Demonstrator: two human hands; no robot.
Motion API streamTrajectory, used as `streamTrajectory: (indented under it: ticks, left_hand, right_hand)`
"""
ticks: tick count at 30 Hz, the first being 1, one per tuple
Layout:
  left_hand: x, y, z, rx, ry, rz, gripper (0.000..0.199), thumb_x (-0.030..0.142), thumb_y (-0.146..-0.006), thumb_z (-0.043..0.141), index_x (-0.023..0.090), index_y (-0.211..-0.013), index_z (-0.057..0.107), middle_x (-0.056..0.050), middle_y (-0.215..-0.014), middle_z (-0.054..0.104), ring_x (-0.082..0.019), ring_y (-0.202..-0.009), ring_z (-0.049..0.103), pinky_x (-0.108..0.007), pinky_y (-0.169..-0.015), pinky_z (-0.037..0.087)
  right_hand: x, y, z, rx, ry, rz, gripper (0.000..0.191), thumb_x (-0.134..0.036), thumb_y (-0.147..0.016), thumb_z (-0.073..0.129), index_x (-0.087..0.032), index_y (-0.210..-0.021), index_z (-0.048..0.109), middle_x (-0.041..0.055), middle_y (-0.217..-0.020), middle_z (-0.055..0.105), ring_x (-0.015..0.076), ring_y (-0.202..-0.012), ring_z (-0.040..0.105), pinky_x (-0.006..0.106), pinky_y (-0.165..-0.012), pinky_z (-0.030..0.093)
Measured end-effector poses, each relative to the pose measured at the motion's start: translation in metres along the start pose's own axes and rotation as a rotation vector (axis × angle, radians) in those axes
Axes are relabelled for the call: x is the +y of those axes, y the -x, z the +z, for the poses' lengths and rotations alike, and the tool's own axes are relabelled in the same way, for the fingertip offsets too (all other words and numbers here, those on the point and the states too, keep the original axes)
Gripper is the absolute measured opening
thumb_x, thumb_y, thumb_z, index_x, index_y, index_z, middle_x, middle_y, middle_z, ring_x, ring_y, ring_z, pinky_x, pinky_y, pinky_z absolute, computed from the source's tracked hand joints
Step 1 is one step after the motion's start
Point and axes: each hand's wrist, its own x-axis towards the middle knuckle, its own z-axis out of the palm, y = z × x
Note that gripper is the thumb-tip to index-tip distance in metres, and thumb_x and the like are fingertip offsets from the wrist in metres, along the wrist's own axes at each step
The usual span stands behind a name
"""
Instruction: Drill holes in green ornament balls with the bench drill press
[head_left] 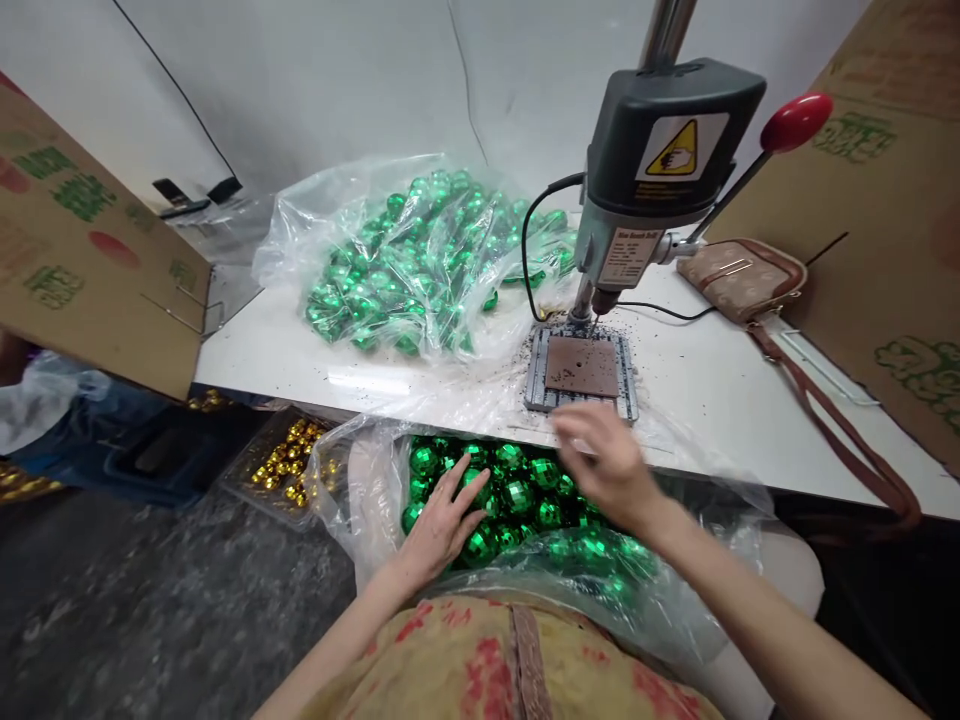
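Green mirrored balls (517,495) fill a plastic-lined container on my lap. My left hand (442,520) rests on the balls at the container's left side, fingers spread. Blurred by motion, my right hand (604,460) hangs above the right part of the balls, just in front of the drill's base; its fingers are curled and I cannot make out whether something is between them. A bench drill (637,180) stands on the white table (375,385). On its base lies a brown square plate (581,366) with a small hole, dark shavings scattered around it.
Behind the container, a clear bag of green balls (412,260) lies on the table. A handbag (742,275) with a strap sits right of the drill. Cardboard (97,240) stands at both sides. Golden balls (292,460) fill a tray at lower left. A person's arm shows far left.
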Motion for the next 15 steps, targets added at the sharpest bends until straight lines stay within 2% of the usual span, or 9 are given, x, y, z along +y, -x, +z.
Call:
streamTrajectory:
  ticks: [2, 4, 7, 9, 12, 14, 15]
  left_hand:
    - [0.001, 0.003, -0.003, 0.030, -0.058, 0.072, 0.051, 0.028, -0.097, 0.054, 0.032, -0.146, 0.043, -0.013, -0.159, 0.037, -0.028, -0.146, 0.039, -0.051, -0.116, 0.042]
    - [-0.004, 0.016, -0.008, 0.071, -0.144, 0.160, 0.039, 0.030, -0.095, 0.057, 0.026, -0.134, 0.053, -0.016, -0.154, 0.041, -0.030, -0.145, 0.040, -0.053, -0.115, 0.042]
    - [-0.022, 0.049, -0.014, 0.086, -0.297, 0.328, 0.017, 0.031, -0.095, 0.056, 0.019, -0.106, 0.062, -0.017, -0.136, 0.055, -0.030, -0.134, 0.049, -0.057, -0.114, 0.041]
    - [-0.034, 0.072, -0.021, 0.071, -0.366, 0.418, 0.014, 0.027, -0.096, 0.051, 0.019, -0.099, 0.062, -0.014, -0.121, 0.061, -0.028, -0.127, 0.052, -0.056, -0.116, 0.037]
    - [-0.036, 0.091, -0.040, -0.040, -0.347, 0.413, 0.017, 0.021, -0.097, 0.047, 0.021, -0.099, 0.063, -0.011, -0.122, 0.063, -0.025, -0.129, 0.051, -0.054, -0.121, 0.029]
    - [-0.023, 0.091, -0.057, -0.201, -0.223, 0.325, 0.018, 0.019, -0.099, 0.043, 0.021, -0.096, 0.061, -0.009, -0.121, 0.064, -0.022, -0.124, 0.055, -0.053, -0.123, 0.025]
    - [-0.014, 0.088, -0.067, -0.284, -0.126, 0.268, 0.020, 0.019, -0.099, 0.041, 0.020, -0.093, 0.060, -0.007, -0.114, 0.067, -0.020, -0.116, 0.060, -0.052, -0.123, 0.026]
  right_hand:
    - [-0.007, 0.036, 0.033, -0.189, 0.050, -0.118, 0.057, -0.034, -0.085, 0.062, -0.049, -0.138, 0.048, 0.0021, -0.124, 0.068, 0.0279, -0.110, 0.065, 0.050, -0.090, 0.060]
    - [-0.008, 0.062, 0.055, -0.335, 0.105, -0.211, 0.058, -0.040, -0.084, 0.065, -0.041, -0.140, 0.050, 0.0043, -0.144, 0.057, 0.0316, -0.128, 0.058, 0.056, -0.101, 0.055]
    - [0.000, 0.082, 0.071, -0.475, 0.174, -0.281, 0.058, -0.050, -0.088, 0.058, -0.036, -0.143, 0.047, 0.0063, -0.156, 0.043, 0.0354, -0.144, 0.041, 0.062, -0.111, 0.042]
    - [0.009, 0.087, 0.075, -0.539, 0.206, -0.295, 0.058, -0.053, -0.091, 0.052, -0.035, -0.146, 0.043, 0.0060, -0.160, 0.036, 0.0361, -0.149, 0.032, 0.063, -0.115, 0.036]
    - [0.018, 0.088, 0.080, -0.619, 0.238, -0.288, 0.056, -0.049, -0.095, 0.047, -0.038, -0.149, 0.037, 0.0030, -0.165, 0.026, 0.0343, -0.153, 0.024, 0.062, -0.118, 0.028]
    - [0.023, 0.086, 0.084, -0.666, 0.254, -0.269, 0.055, -0.045, -0.096, 0.045, -0.040, -0.150, 0.034, 0.0010, -0.165, 0.023, 0.0343, -0.153, 0.022, 0.062, -0.119, 0.026]
    - [0.025, 0.085, 0.085, -0.688, 0.261, -0.256, 0.055, -0.044, -0.096, 0.045, -0.041, -0.150, 0.033, 0.0003, -0.166, 0.023, 0.0351, -0.153, 0.023, 0.063, -0.118, 0.027]
